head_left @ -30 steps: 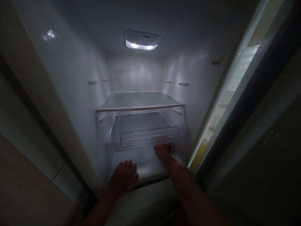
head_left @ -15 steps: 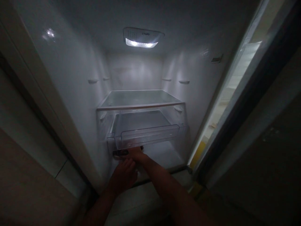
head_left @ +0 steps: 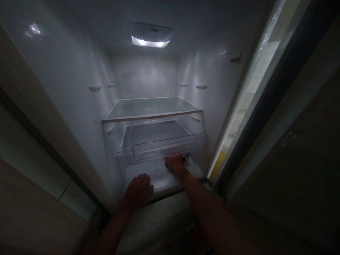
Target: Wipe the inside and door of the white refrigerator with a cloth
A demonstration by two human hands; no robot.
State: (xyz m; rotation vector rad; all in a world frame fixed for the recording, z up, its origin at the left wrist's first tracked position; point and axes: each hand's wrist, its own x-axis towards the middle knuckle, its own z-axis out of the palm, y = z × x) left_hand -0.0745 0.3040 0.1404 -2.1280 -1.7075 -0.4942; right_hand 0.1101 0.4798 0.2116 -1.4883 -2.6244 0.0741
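Inside a refrigerator, my right hand [head_left: 175, 163] reaches under the clear drawer front and presses on the bottom panel [head_left: 148, 177], right of its middle. A dark, crumpled cloth [head_left: 186, 157] shows in part beyond its fingers; the hand covers the rest. My left hand [head_left: 136, 191] rests at the front left of the bottom panel, near the front edge. Its fingers lie forward with the thumb apart, and nothing shows in it.
Above my right hand hangs a clear plastic drawer [head_left: 164, 147]. A glass shelf [head_left: 152, 107] sits over it, and a lit lamp [head_left: 150, 43] shines from the ceiling. The open door [head_left: 287, 148] stands to the right, a cabinet side [head_left: 34, 170] to the left.
My right hand has swept the cloth from the left side of the bottom panel to the right. The left hand stays near the front left, now apart from the right. The view has shifted slightly.
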